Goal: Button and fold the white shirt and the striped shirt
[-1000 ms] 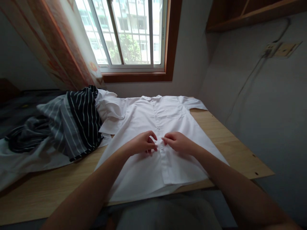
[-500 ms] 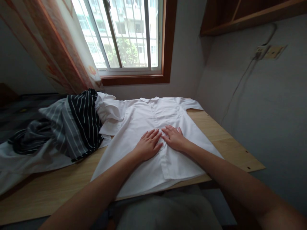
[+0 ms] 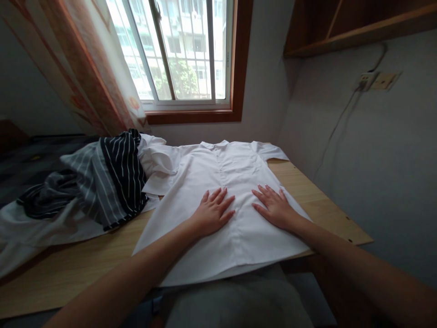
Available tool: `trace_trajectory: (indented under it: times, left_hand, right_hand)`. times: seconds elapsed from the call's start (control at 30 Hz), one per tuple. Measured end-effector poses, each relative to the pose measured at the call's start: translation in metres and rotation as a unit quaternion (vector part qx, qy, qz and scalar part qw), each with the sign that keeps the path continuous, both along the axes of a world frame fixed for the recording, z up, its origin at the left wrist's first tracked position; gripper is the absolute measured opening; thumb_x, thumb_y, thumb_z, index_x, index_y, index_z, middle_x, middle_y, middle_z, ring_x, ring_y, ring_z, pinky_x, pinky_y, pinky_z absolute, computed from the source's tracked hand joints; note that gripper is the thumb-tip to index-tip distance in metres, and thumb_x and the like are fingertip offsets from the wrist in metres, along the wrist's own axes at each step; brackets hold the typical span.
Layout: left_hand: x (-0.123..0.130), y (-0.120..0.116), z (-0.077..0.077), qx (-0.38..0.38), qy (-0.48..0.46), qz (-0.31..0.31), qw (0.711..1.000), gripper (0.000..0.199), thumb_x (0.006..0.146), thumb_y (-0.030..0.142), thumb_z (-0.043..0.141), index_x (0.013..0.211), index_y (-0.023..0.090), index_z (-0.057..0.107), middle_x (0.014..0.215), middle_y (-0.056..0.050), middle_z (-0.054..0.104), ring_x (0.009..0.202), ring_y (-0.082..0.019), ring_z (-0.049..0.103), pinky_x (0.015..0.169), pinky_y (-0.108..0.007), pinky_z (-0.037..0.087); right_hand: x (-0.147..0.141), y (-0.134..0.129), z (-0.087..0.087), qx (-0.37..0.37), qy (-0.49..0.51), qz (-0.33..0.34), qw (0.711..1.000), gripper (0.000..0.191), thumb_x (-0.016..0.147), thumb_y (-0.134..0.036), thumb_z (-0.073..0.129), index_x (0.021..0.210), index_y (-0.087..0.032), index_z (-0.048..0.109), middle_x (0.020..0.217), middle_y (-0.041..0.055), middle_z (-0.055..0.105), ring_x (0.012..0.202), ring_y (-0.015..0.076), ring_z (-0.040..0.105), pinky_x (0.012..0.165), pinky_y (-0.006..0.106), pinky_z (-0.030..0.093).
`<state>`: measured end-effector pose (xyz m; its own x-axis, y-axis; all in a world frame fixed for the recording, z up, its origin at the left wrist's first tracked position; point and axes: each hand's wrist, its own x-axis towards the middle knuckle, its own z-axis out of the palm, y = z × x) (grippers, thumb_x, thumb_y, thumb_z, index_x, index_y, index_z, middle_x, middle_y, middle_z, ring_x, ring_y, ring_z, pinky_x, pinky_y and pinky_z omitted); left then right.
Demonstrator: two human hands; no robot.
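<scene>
The wooden bench [image 3: 314, 200] carries everything here, and a white shirt [image 3: 244, 216] takes up the middle of it, front up, collar at the far end and hem at the near edge. Spreading looks mostly done: the body lies broad and nearly flat, with no fold made in it. On the left of the bench sits a loose heap of clothes [image 3: 124, 177], partly black and striped, which looks unsorted.

The left hand [image 3: 213, 212] and right hand [image 3: 275, 207] rest palm down on the lower half of the shirt, one on each side of the front strip. Each grip is spread wide, fingers apart, pinching nothing.

The right sleeve [image 3: 271, 150] extends outward, fairly neat; the left sleeve [image 3: 160, 182] is rumpled close to the heap, so that side seems less finished. The collar [image 3: 214, 145] lies centred. Shallow creases remain near the hands, and a lower layer shows past the hem. The front strip [image 3: 220, 166] appears closed, though the buttons are too small to check each one.
</scene>
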<state>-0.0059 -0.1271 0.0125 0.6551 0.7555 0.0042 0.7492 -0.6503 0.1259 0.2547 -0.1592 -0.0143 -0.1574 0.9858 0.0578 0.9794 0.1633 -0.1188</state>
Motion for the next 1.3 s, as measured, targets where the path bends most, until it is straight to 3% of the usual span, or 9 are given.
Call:
trace_trajectory:
  times: [0.17,0.27,0.37,0.5,0.63,0.93,1.1,1.3]
  left_hand:
    - [0.003,-0.013,0.001,-0.006,0.009,-0.020,1.000,0.075,0.092,0.072,0.029,0.154,0.029,0.030,0.163,-0.015,0.015,0.150,-0.035,0.011,0.115,-0.065,0.006]
    - [0.004,-0.015,0.002,-0.013,0.009,-0.029,0.999,0.091,0.083,0.083,0.034,0.154,0.026,0.029,0.162,-0.019,0.013,0.150,-0.039,0.011,0.113,-0.069,0.006]
    - [0.004,-0.019,0.002,0.016,-0.005,-0.034,0.999,0.091,0.081,0.083,0.039,0.152,0.026,0.035,0.162,-0.018,0.019,0.149,-0.039,0.013,0.113,-0.070,0.006]
    - [0.003,-0.030,0.001,0.074,-0.032,-0.048,0.996,0.075,0.089,0.071,0.041,0.146,0.022,0.045,0.160,-0.015,0.028,0.148,-0.035,0.021,0.117,-0.063,0.007]
    - [0.000,-0.038,0.002,0.030,-0.016,-0.047,0.998,0.080,0.089,0.073,0.038,0.151,0.022,0.037,0.160,-0.019,0.025,0.147,-0.036,0.022,0.114,-0.067,0.011]
    - [-0.005,-0.039,0.010,-0.039,-0.007,-0.084,0.996,0.091,0.077,0.085,0.042,0.152,0.034,0.033,0.162,-0.014,0.019,0.149,-0.041,0.009,0.111,-0.073,0.000]
    - [-0.008,-0.049,0.015,-0.068,-0.006,-0.095,0.993,0.095,0.074,0.087,0.045,0.152,0.035,0.032,0.163,-0.014,0.015,0.149,-0.043,0.007,0.110,-0.074,-0.002]
    - [-0.007,-0.083,0.018,-0.086,0.016,-0.118,0.989,0.102,0.071,0.083,0.054,0.155,0.033,0.024,0.163,-0.016,0.010,0.148,-0.045,0.003,0.108,-0.077,-0.002]
  right_hand:
    - [0.003,-0.010,0.010,-0.027,0.016,-0.003,0.999,0.056,0.100,-0.050,0.030,0.151,-0.028,0.038,0.161,0.0075,0.027,0.149,0.0294,0.018,0.116,0.063,0.009]
    - [-0.005,-0.004,0.024,-0.061,0.034,-0.017,0.997,0.059,0.098,-0.053,0.035,0.151,-0.027,0.039,0.162,0.0100,0.024,0.149,0.0323,0.019,0.114,0.065,0.016]
    - [-0.025,0.011,0.032,-0.042,0.029,0.005,0.999,0.060,0.097,-0.053,0.039,0.151,-0.027,0.038,0.163,0.0093,0.021,0.150,0.0308,0.012,0.116,0.061,0.012]
    - [-0.056,0.033,0.024,-0.037,0.066,0.063,0.995,0.058,0.100,-0.053,0.032,0.154,-0.030,0.032,0.163,0.0063,0.022,0.151,0.0271,0.012,0.118,0.057,0.010]
    - [-0.062,0.057,0.010,-0.021,0.076,0.106,0.991,0.052,0.102,-0.043,0.028,0.151,-0.027,0.038,0.161,0.0047,0.028,0.149,0.0220,0.019,0.120,0.051,0.010]
    - [-0.030,0.108,0.011,-0.020,0.045,-0.001,0.999,0.056,0.100,-0.055,0.030,0.151,-0.032,0.037,0.162,0.0031,0.024,0.149,0.0259,0.018,0.117,0.059,0.012]
    - [-0.025,0.096,0.010,-0.015,0.032,0.003,0.999,0.057,0.100,-0.056,0.028,0.151,-0.032,0.036,0.162,0.0042,0.023,0.150,0.0276,0.016,0.117,0.061,0.010]
    - [-0.023,0.048,0.013,-0.017,0.023,0.020,0.999,0.059,0.098,-0.059,0.032,0.151,-0.034,0.037,0.163,0.0076,0.023,0.150,0.0313,0.015,0.115,0.063,0.009]
